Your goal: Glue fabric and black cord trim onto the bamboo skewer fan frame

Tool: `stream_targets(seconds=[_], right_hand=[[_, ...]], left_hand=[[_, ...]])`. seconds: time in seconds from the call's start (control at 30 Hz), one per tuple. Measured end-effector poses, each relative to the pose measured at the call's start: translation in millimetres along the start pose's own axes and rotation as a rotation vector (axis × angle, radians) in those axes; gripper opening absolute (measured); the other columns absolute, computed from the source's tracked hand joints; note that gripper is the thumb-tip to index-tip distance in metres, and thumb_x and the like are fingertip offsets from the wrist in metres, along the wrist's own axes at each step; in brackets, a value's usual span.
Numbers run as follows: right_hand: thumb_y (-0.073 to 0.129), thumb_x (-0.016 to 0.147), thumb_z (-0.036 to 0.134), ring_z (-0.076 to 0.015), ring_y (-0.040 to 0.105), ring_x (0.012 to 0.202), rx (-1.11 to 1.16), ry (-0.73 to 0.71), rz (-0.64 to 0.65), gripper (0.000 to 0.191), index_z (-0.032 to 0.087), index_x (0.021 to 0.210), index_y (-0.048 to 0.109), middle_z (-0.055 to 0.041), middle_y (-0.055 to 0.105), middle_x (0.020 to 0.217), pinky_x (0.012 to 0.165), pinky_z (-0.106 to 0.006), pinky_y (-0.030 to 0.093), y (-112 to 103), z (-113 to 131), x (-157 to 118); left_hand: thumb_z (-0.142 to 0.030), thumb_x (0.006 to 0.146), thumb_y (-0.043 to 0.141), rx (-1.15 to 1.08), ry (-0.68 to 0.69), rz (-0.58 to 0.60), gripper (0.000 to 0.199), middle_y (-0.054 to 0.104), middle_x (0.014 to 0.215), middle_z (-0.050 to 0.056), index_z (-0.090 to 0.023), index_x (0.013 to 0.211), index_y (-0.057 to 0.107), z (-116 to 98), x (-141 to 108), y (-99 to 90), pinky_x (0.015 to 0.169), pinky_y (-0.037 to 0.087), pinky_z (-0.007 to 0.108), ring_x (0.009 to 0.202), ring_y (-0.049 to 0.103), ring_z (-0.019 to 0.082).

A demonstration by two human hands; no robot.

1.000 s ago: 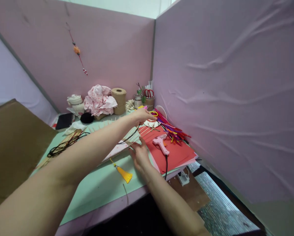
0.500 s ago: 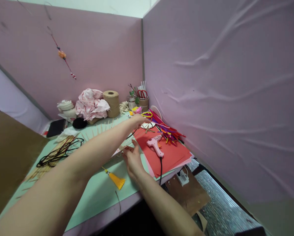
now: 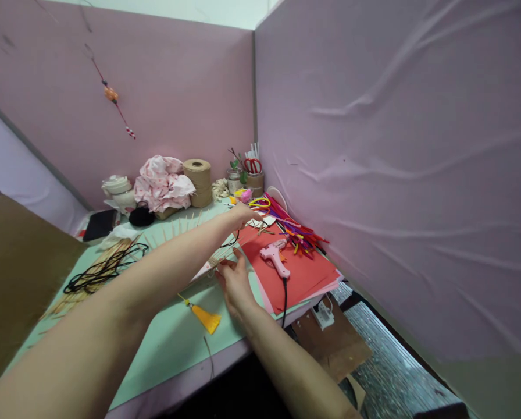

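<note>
A pale flat panel with small pink marks (image 3: 204,269) lies at the middle of the table, largely hidden under the left forearm; light wooden sticks (image 3: 173,230) jut in a row beyond its far side, and thin pale strips run toward its right end. A thin black cord (image 3: 233,240) curves over that end, just below the left wrist. The mint-green tabletop (image 3: 168,349) shows between the panel and the near edge, where a yellow tassel (image 3: 207,319) and a short brown strand (image 3: 209,356) lie. To the right, red paper sheets (image 3: 306,285) reach close to the table's right edge, bearing a pale pink glue gun (image 3: 279,259); multicoloured fuzzy stems (image 3: 306,240) are heaped along the mauve cloth-covered partition (image 3: 395,174). The left arm stretches diagonally across from the lower left, its hand (image 3: 242,215) bent palm down above the sheets' far left corner, fingers pointing right; whether they pinch the cord cannot be told. The right arm comes up from the lower right, and its hand (image 3: 235,288) meets the panel's right end with thumb and forefinger spread apart; how firmly they hold it is unclear.
</note>
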State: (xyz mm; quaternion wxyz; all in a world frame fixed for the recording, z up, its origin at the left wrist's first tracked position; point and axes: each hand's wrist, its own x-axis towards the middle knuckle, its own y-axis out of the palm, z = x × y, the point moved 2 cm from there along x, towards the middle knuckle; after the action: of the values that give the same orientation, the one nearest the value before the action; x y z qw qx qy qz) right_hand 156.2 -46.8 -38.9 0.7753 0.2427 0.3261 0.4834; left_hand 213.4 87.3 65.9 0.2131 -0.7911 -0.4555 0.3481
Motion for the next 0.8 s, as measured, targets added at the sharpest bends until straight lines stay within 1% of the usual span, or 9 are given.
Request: stream_targets(seconds=[0.13,0.27,0.37,0.43,0.5,0.57,0.7,0.8], right_hand=[[0.064,0.061,0.016,-0.0141,0.061,0.080,0.026,-0.019,0.038,0.068,0.027,0.124,0.043,0.0062,0.062,0.080,0.075,-0.025,0.047,1,0,0],[0.065,0.060,0.015,-0.0139,0.062,0.081,0.053,-0.009,0.058,0.067,0.026,0.122,0.043,0.0060,0.064,0.082,0.075,-0.025,0.048,1,2,-1],[0.068,0.058,0.013,-0.0125,0.063,0.082,0.094,0.014,0.045,0.065,0.025,0.117,0.045,0.0061,0.065,0.084,0.075,-0.024,0.048,-2,4,-1],[0.069,0.057,0.012,-0.0121,0.065,0.084,0.146,0.024,0.041,0.061,0.024,0.112,0.046,0.0052,0.067,0.086,0.078,-0.024,0.049,-5,4,-2],[0.070,0.056,0.011,-0.0122,0.066,0.085,0.197,0.042,0.034,0.059,0.024,0.108,0.046,0.0036,0.068,0.086,0.081,-0.025,0.050,-9,4,-2],[0.071,0.055,0.009,-0.0118,0.067,0.083,0.234,0.070,0.024,0.059,0.023,0.107,0.045,0.0027,0.069,0.083,0.083,-0.025,0.050,-13,5,-3],[0.070,0.055,0.006,-0.0104,0.066,0.077,0.253,0.110,0.012,0.057,0.023,0.104,0.047,0.0030,0.069,0.077,0.084,-0.025,0.051,-18,8,-1],[0.067,0.057,0.007,-0.0108,0.065,0.078,0.154,0.116,0.035,0.045,0.023,0.096,0.053,0.0033,0.067,0.078,0.083,-0.027,0.053,-20,14,3]], left_hand=[[-0.038,0.053,0.086,0.048,-0.028,-0.054,0.043,0.030,0.047,-0.008,-0.018,0.065,0.051,11,-8,-11.8,0.048,0.023,0.026,0.047,0.031,0.009],[-0.044,0.048,0.086,0.170,-0.017,-0.026,0.041,0.032,0.043,-0.006,-0.017,0.061,0.057,29,-24,-26.3,0.047,0.023,0.027,0.045,0.033,0.010],[-0.045,0.052,0.082,0.278,-0.001,-0.006,0.033,0.036,0.042,-0.004,-0.019,0.062,0.064,50,-38,-37.2,0.046,0.023,0.027,0.045,0.034,0.011],[-0.040,0.056,0.078,0.304,0.031,-0.016,0.025,0.044,0.045,-0.003,-0.019,0.062,0.066,65,-47,-42.9,0.046,0.026,0.026,0.047,0.039,0.011],[-0.035,0.059,0.075,0.310,0.078,-0.012,0.018,0.054,0.052,-0.002,-0.019,0.062,0.067,78,-56,-46.1,0.048,0.030,0.025,0.053,0.045,0.012],[-0.030,0.060,0.072,0.319,0.100,-0.004,0.013,0.059,0.057,-0.001,-0.018,0.062,0.067,88,-64,-47.6,0.052,0.034,0.023,0.058,0.051,0.013],[-0.026,0.060,0.069,0.405,0.069,-0.004,0.008,0.060,0.057,0.001,-0.018,0.062,0.068,101,-75,-49.1,0.052,0.036,0.024,0.058,0.052,0.014],[-0.026,0.059,0.068,0.479,0.069,0.004,0.008,0.059,0.055,0.001,-0.019,0.058,0.065,109,-78,-50.7,0.052,0.035,0.025,0.058,0.053,0.015]])
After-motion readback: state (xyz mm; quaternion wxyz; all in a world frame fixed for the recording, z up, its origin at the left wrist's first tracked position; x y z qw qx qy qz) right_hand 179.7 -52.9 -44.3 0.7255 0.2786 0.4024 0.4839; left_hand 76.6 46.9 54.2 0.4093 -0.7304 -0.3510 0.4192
